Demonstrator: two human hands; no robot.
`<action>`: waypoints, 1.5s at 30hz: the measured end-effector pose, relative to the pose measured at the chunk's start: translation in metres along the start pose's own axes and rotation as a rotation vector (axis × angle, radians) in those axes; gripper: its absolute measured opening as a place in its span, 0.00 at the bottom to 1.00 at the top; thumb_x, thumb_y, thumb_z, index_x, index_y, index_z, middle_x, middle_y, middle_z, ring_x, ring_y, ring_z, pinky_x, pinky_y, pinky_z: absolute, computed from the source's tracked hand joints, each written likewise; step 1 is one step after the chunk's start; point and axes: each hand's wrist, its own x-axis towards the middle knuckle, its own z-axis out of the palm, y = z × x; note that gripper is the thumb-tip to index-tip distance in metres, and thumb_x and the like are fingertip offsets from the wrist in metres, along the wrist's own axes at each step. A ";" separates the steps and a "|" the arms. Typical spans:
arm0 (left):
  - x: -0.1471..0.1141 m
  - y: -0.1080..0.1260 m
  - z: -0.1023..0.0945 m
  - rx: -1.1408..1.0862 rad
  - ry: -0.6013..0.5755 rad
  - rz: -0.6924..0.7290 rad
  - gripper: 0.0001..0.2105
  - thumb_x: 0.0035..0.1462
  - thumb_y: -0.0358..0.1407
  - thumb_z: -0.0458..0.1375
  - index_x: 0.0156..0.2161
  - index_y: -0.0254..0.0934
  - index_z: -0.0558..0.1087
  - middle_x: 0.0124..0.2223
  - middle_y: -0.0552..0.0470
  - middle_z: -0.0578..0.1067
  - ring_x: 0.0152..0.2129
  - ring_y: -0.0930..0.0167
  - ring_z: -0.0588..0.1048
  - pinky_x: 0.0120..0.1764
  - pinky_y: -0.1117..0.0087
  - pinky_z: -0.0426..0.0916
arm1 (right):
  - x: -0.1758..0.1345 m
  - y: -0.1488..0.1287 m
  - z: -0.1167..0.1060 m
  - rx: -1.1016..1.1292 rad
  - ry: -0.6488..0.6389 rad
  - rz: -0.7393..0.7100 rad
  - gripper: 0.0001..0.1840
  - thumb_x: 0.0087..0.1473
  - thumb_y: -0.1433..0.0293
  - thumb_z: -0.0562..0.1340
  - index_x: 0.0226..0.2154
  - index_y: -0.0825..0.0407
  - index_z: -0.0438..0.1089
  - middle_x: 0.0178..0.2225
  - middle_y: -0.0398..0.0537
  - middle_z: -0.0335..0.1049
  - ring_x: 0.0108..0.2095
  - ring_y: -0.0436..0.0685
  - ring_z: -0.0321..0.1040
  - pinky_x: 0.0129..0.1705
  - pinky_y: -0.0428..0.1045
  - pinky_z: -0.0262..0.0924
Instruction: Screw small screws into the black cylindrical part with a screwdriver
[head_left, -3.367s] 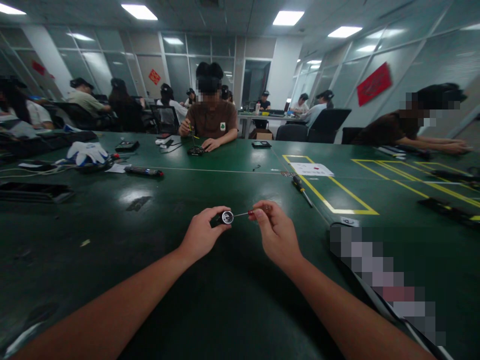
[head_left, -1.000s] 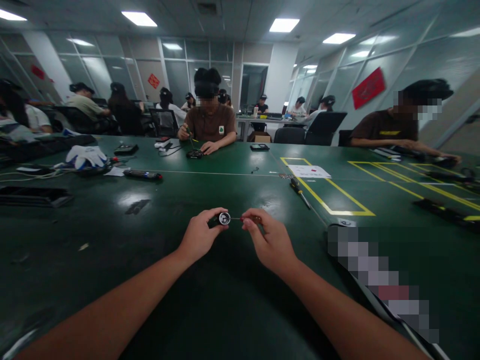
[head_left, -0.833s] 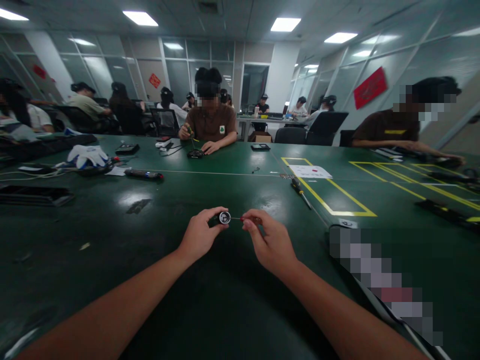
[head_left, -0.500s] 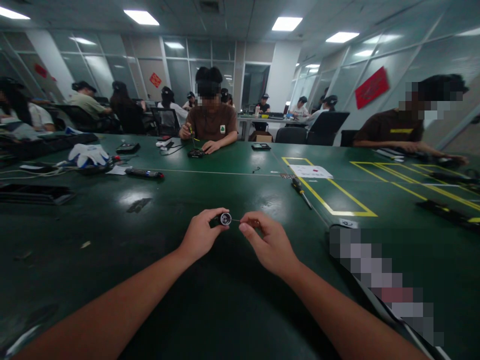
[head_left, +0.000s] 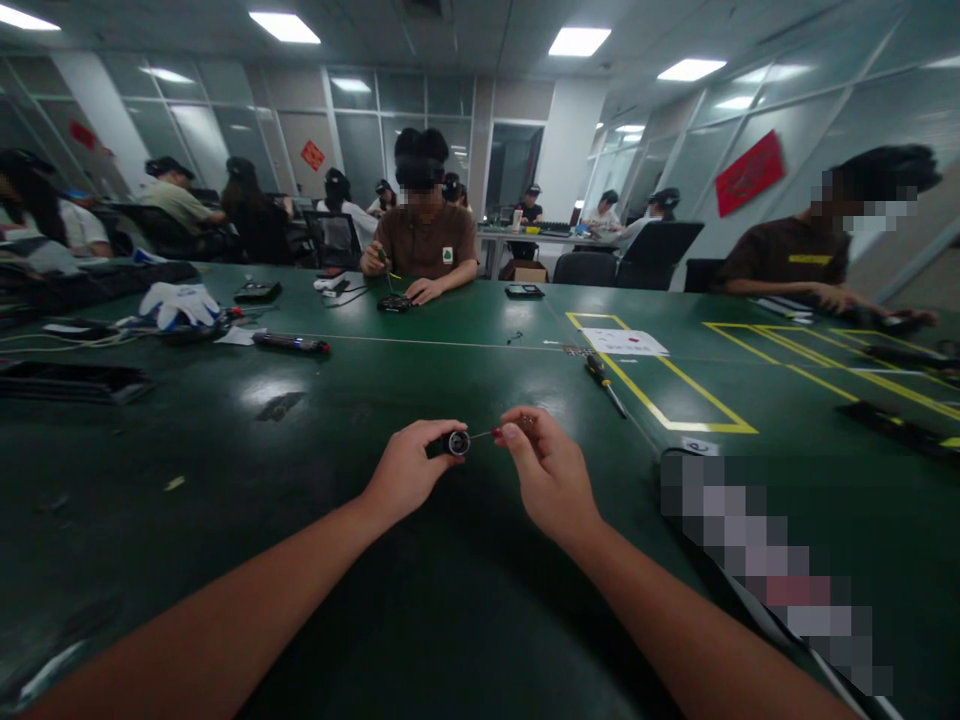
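Observation:
My left hand [head_left: 412, 462] is closed around a short dark cylinder [head_left: 458, 443], whose round open end with a silvery rim faces me. Between the thumb and forefinger of my right hand [head_left: 551, 470] is a thin metal rod with a red end [head_left: 496, 432]. The rod spans the gap between my hands, and its far tip is close to the cylinder's rim; whether it touches is too small to tell. Both hands are raised over the green table [head_left: 450, 620]. Beyond them lies a black and yellow screwdriver [head_left: 605, 384].
A white sheet [head_left: 624, 342] lies near the yellow tape. At left are a pen-shaped tool [head_left: 291, 343], white and blue gloves [head_left: 178, 305] and a black tray [head_left: 71, 382]. A person [head_left: 424, 235] works opposite; another sits at right. A black-edged, blurred-out object [head_left: 780, 580] lies at right.
My right hand has moved slightly right, away from the cylinder, and the rod's red end now shows. The cylinder has shifted a little right and turned slightly in my left hand.

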 end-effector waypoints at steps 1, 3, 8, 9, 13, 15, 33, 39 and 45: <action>0.000 0.000 0.000 0.000 0.003 0.003 0.19 0.52 0.25 0.68 0.50 0.42 0.80 0.50 0.50 0.81 0.49 0.64 0.78 0.55 0.61 0.69 | 0.000 0.000 0.000 0.005 -0.011 0.002 0.11 0.66 0.59 0.58 0.44 0.47 0.70 0.37 0.46 0.76 0.38 0.57 0.75 0.43 0.52 0.65; 0.000 -0.001 0.000 0.000 0.007 0.006 0.20 0.52 0.26 0.68 0.50 0.42 0.79 0.50 0.50 0.81 0.49 0.64 0.77 0.55 0.60 0.69 | 0.002 0.001 0.001 0.032 -0.009 0.021 0.12 0.66 0.59 0.58 0.44 0.47 0.71 0.37 0.46 0.76 0.39 0.57 0.75 0.43 0.53 0.65; 0.001 -0.001 -0.002 0.004 0.005 0.044 0.20 0.53 0.26 0.67 0.51 0.44 0.79 0.51 0.51 0.80 0.50 0.64 0.77 0.56 0.59 0.68 | 0.014 0.012 0.001 0.425 0.136 0.272 0.15 0.60 0.54 0.62 0.36 0.50 0.71 0.29 0.44 0.72 0.30 0.55 0.71 0.38 0.53 0.68; 0.001 -0.001 -0.002 0.007 0.008 0.043 0.20 0.53 0.26 0.67 0.51 0.44 0.79 0.51 0.51 0.80 0.50 0.64 0.77 0.56 0.59 0.68 | 0.017 0.014 0.000 0.539 0.117 0.338 0.16 0.58 0.54 0.63 0.35 0.50 0.71 0.28 0.43 0.70 0.28 0.54 0.69 0.37 0.53 0.69; 0.001 0.001 -0.002 0.020 0.007 0.007 0.19 0.53 0.27 0.67 0.51 0.43 0.79 0.51 0.50 0.80 0.49 0.63 0.77 0.55 0.58 0.68 | 0.021 0.015 -0.004 0.540 0.203 0.272 0.15 0.57 0.55 0.65 0.35 0.50 0.71 0.29 0.43 0.71 0.29 0.53 0.70 0.37 0.51 0.68; 0.001 0.002 -0.002 0.019 0.006 -0.007 0.19 0.53 0.27 0.67 0.51 0.43 0.79 0.51 0.50 0.80 0.49 0.63 0.77 0.54 0.59 0.68 | 0.018 0.012 -0.005 0.371 0.182 0.168 0.14 0.60 0.55 0.63 0.37 0.49 0.72 0.31 0.43 0.72 0.31 0.54 0.71 0.38 0.51 0.67; 0.001 -0.004 0.000 -0.002 0.034 -0.020 0.19 0.54 0.29 0.67 0.51 0.43 0.78 0.50 0.50 0.80 0.48 0.64 0.77 0.54 0.60 0.69 | 0.000 -0.008 -0.006 0.005 -0.173 -0.115 0.07 0.65 0.63 0.59 0.41 0.48 0.71 0.31 0.42 0.72 0.32 0.53 0.71 0.37 0.49 0.62; 0.001 -0.003 -0.001 -0.010 0.034 -0.020 0.19 0.53 0.28 0.66 0.51 0.43 0.78 0.50 0.49 0.80 0.48 0.63 0.77 0.55 0.58 0.69 | -0.002 -0.009 -0.003 -0.029 -0.088 -0.062 0.12 0.67 0.61 0.56 0.40 0.47 0.74 0.31 0.44 0.73 0.32 0.55 0.70 0.35 0.50 0.61; 0.000 -0.002 -0.001 0.005 0.012 0.007 0.19 0.53 0.28 0.67 0.50 0.44 0.79 0.50 0.50 0.81 0.48 0.63 0.78 0.53 0.59 0.70 | 0.001 0.001 0.000 0.082 0.015 0.027 0.11 0.64 0.59 0.61 0.42 0.47 0.71 0.36 0.46 0.77 0.37 0.58 0.75 0.41 0.52 0.66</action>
